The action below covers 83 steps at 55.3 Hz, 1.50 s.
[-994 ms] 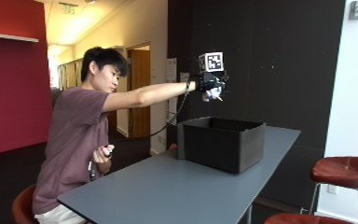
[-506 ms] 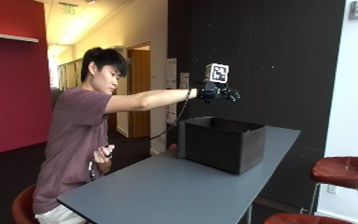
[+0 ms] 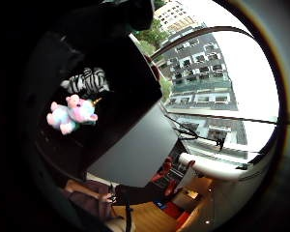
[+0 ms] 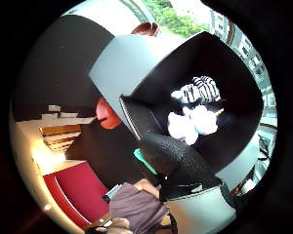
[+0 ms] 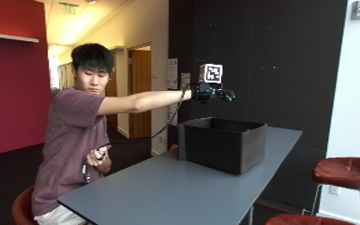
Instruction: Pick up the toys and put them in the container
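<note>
**Gloved hand above the container**

A seated person extends the gloved right hand (image 5: 212, 93) above the black container (image 5: 222, 143), which stands on the grey counter (image 5: 168, 192). The grip is released: fingers spread, holding nothing. Inside the container lie a zebra toy (image 3: 88, 81) and, beside it, a pink unicorn toy (image 3: 71, 113).

The person wears a short-sleeved maroon T-shirt (image 5: 68, 140) and light-coloured trousers (image 5: 58, 216). A black glove (image 5: 210, 93) covers the right hand; the other hand (image 5: 97, 157) is bare. The hair is dark and short.
</note>
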Tool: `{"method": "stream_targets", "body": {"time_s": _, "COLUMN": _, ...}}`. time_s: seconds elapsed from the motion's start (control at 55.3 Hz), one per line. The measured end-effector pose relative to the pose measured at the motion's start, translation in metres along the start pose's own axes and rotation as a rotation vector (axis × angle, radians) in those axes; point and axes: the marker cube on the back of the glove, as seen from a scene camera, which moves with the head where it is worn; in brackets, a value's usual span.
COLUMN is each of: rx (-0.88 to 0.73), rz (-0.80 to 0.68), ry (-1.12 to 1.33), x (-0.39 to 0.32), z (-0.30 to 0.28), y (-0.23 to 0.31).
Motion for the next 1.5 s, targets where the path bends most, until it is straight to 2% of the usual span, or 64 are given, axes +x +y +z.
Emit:
{"method": "stream_targets", "body": {"time_s": 0.054, "rx": 0.001, "rz": 0.005, "ry": -0.018, "x": -0.003, "z": 0.003, "y": 0.002}}
{"method": "stream_targets", "body": {"time_s": 0.127, "rx": 0.001, "rz": 0.125, "ry": -0.043, "x": -0.013, "z": 0.004, "y": -0.004}}
{"method": "stream_targets", "body": {"time_s": 0.199, "rx": -0.002, "rz": 0.002, "ry": 0.007, "x": -0.015, "z": 0.007, "y": 0.002}}
{"method": "stream_targets", "body": {"time_s": 0.253, "rx": 0.002, "rz": -0.031, "ry": 0.009, "x": -0.012, "z": 0.007, "y": 0.005}}
{"method": "stream_targets", "body": {"time_s": 0.343, "rx": 0.001, "rz": -0.004, "ry": -0.012, "x": -0.013, "z": 0.008, "y": 0.003}}
{"method": "stream_targets", "body": {"time_s": 0.506, "rx": 0.006, "rz": -0.043, "ry": 0.010, "x": -0.003, "z": 0.015, "y": 0.005}}
{"method": "stream_targets", "body": {"time_s": 0.687, "rx": -0.017, "rz": 0.046, "ry": 0.031, "x": -0.009, "z": 0.017, "y": -0.001}}
{"method": "stream_targets", "body": {"time_s": 0.813, "rx": -0.001, "rz": -0.003, "ry": -0.038, "x": -0.007, "z": 0.014, "y": 0.002}}
{"method": "stream_targets", "body": {"time_s": 0.958, "rx": -0.008, "rz": 0.011, "ry": 0.043, "x": 0.005, "z": 0.018, "y": 0.004}}
{"method": "stream_targets", "body": {"time_s": 1.157, "rx": 0.007, "rz": -0.056, "ry": 0.019, "x": 0.016, "z": 0.021, "y": 0.009}}
{"method": "stream_targets", "body": {"time_s": 1.301, "rx": -0.006, "rz": 0.027, "ry": 0.018, "x": -0.003, "z": 0.020, "y": -0.001}}
{"method": "stream_targets", "body": {"time_s": 1.5, "rx": 0.010, "rz": -0.069, "ry": -0.016, "x": 0.019, "z": 0.021, "y": 0.008}}
